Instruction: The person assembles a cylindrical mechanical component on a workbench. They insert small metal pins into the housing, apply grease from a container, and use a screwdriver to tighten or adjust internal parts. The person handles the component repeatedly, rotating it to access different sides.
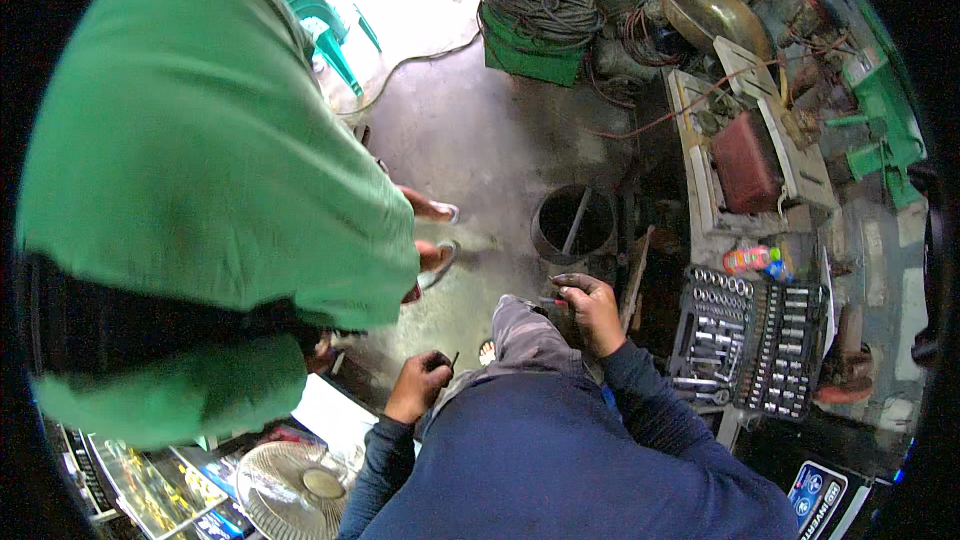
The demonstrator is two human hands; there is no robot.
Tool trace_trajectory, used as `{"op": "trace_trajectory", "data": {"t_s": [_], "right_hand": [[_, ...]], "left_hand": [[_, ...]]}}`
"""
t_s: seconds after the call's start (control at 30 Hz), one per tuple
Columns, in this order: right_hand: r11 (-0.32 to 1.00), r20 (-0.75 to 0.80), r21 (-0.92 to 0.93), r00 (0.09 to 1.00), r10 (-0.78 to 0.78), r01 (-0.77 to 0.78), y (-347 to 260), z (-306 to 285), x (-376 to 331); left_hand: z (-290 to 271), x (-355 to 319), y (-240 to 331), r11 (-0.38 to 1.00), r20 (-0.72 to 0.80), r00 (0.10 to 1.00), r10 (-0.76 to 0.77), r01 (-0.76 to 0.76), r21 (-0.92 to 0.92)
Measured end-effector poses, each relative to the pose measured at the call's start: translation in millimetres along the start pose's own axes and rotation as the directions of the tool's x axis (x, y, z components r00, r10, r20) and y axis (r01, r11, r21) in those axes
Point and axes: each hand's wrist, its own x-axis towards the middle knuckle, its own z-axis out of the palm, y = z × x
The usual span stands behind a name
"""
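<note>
Left hand: curled around dark rod
Right hand: pinched reddish piece
Pinch: light, steady pressure seemed best

We see strong white light at the far left corner of the floor, where it is almost burned out around the green chair. Nearer, it is dimmer, with a soft shine, and the inside of the round bin falls into shadow. Fine grain covers the darker parts. The fisheye lens bends straight edges, and black surrounds our round view.
</note>
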Motion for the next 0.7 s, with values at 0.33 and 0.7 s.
{"op": "trace_trajectory", "data": {"t_s": [0.33, 0.7], "right_hand": [[0.995, 0.234, -0.007, 0.968, -0.093, 0.098, -87, 88, 339], [0.971, 0.472, -0.196, 0.881, -0.027, 0.134, -280, 118, 644]], "left_hand": [[-20, 209, 80, 0.971, -0.218, 0.976, 0.012, -0.064, -0.229], [-110, 447, 301, 0.965, -0.504, 0.864, -0.010, -0.124, -0.231]]}}
